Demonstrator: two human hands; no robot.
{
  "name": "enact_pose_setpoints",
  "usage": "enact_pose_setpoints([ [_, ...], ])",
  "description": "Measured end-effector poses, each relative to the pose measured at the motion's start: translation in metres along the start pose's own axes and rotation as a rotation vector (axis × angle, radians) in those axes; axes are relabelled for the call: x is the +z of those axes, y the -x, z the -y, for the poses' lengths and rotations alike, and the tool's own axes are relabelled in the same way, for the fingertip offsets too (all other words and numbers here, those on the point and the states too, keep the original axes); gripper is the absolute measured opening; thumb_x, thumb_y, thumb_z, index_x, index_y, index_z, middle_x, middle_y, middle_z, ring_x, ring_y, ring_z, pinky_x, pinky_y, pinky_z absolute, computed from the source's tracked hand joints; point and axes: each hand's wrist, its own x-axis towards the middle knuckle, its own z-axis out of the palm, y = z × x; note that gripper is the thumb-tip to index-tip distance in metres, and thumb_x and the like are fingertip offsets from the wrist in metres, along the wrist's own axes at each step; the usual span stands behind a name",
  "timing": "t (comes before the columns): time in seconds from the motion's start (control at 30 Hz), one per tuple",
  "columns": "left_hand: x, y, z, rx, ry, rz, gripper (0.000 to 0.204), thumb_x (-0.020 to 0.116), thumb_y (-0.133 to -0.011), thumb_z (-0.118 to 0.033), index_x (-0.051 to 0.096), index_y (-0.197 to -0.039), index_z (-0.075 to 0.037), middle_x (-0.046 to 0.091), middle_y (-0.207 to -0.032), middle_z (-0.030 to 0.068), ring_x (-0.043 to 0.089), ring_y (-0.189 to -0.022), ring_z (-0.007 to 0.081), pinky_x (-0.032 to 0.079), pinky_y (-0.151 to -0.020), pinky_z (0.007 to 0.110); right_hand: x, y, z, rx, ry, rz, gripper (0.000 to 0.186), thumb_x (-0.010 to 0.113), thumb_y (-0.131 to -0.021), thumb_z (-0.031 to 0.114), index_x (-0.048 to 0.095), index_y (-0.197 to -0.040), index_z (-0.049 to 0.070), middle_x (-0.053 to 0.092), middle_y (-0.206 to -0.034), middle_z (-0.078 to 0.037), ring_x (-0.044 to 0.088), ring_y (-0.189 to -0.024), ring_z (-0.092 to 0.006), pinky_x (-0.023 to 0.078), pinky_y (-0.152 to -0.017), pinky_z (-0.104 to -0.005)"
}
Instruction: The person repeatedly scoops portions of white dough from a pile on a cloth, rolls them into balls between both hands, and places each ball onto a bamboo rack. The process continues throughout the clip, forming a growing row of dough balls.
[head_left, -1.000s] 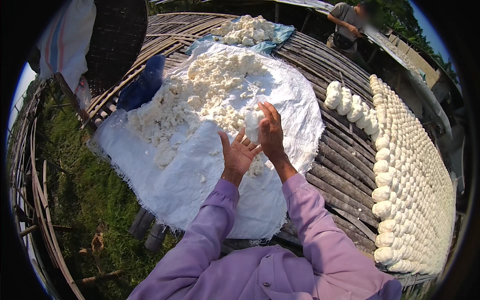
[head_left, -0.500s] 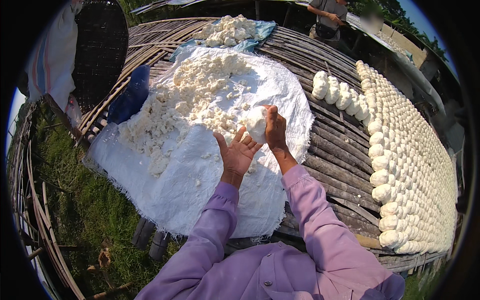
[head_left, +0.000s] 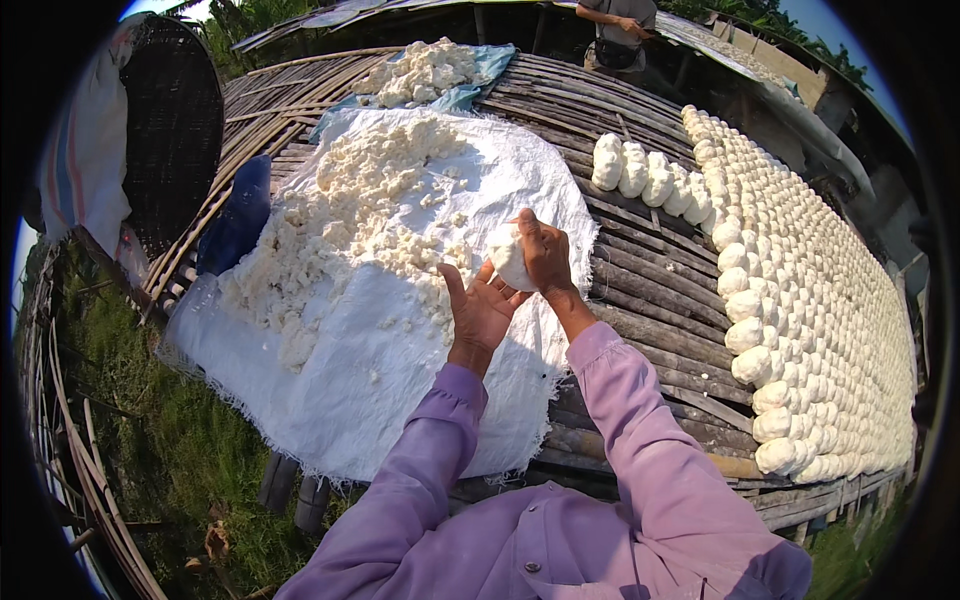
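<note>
My right hand (head_left: 545, 257) grips a pale, rounded lump of dough (head_left: 508, 257), its fingers wrapped over the far and right sides. Just below and to the left, my left hand (head_left: 483, 312) is turned palm up with thumb and fingers spread. Its fingertips meet the underside of the lump. Both hands are above a white woven sheet (head_left: 330, 415), at the edge of a heap of crumbly white dough (head_left: 375, 190). Loose crumbs are scattered around the heap.
Shaped white lumps (head_left: 800, 330) stand in many close rows on the right of the slatted bamboo platform (head_left: 650, 290); a short row (head_left: 640, 172) juts leftward. Another crumbly heap (head_left: 425, 72) lies on blue plastic at the back. A person (head_left: 618, 30) stands beyond. Grass (head_left: 170, 440) borders the left.
The lump and my left hand have come together, with the left fingertips now at its underside. The whole view has shifted slightly, moving the sheet and rows leftward.
</note>
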Motion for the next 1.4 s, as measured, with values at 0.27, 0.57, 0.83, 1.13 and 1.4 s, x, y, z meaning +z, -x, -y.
enact_pose_setpoints([
  [0.27,0.009,-0.018,0.030,0.044,0.026,-0.168,0.104,0.063,-0.077,-0.086,0.044,-0.146,-0.011,0.055,-0.140,0.0146,0.056,-0.129,0.0343,0.049,-0.104,0.057,-0.053,0.015,0.022,-0.416,0.047,-0.024,0.073,0.034,-0.107,0.060,0.065,-0.128,-0.003,0.070,-0.120,-0.021,0.067,-0.115,-0.0322,0.051,-0.097,-0.0383],
  [0.57,0.030,-0.025,0.071,-0.070,-0.022,-0.006,0.120,0.057,-0.074,-0.091,0.035,-0.154,-0.005,0.049,-0.149,0.0188,0.053,-0.134,0.0336,0.046,-0.109,0.052,-0.086,0.007,-0.012,-0.016,-0.125,-0.200,0.073,0.029,-0.107,0.060,0.072,-0.111,0.001,0.074,-0.098,-0.016,0.072,-0.093,-0.0292,0.054,-0.079,-0.0409],
  [0.83,0.043,-0.046,0.099,-0.028,-0.025,-0.195,0.107,0.065,-0.073,-0.087,0.045,-0.144,-0.010,0.057,-0.136,0.0145,0.059,-0.124,0.0311,0.051,-0.100,0.056,-0.124,0.015,-0.002,-0.452,0.062,-0.323,0.064,0.039,-0.106,0.057,0.070,-0.118,0.002,0.070,-0.119,-0.019,0.065,-0.112,-0.0358,0.049,-0.095,-0.0444],
  [1.13,0.051,-0.073,0.126,-0.095,-0.104,0.028,0.112,0.055,-0.076,-0.091,0.044,-0.147,-0.005,0.057,-0.140,0.0136,0.062,-0.120,0.0271,0.054,-0.097,0.044,-0.144,-0.013,-0.048,-0.214,0.097,-0.168,0.069,0.029,-0.108,0.057,0.072,-0.116,0.005,0.073,-0.110,-0.015,0.070,-0.106,-0.0302,0.053,-0.090,-0.0410],
  [1.4,0.050,-0.110,0.142,-0.091,-0.105,-0.058,0.095,0.059,-0.080,-0.085,0.052,-0.136,-0.009,0.063,-0.127,0.0125,0.063,-0.115,0.0265,0.051,-0.103,0.044,-0.175,-0.020,-0.048,-0.515,0.345,-0.289,0.067,0.038,-0.106,0.059,0.069,-0.123,0.003,0.072,-0.116,-0.015,0.070,-0.098,-0.0299,0.053,-0.089,-0.0416],
])
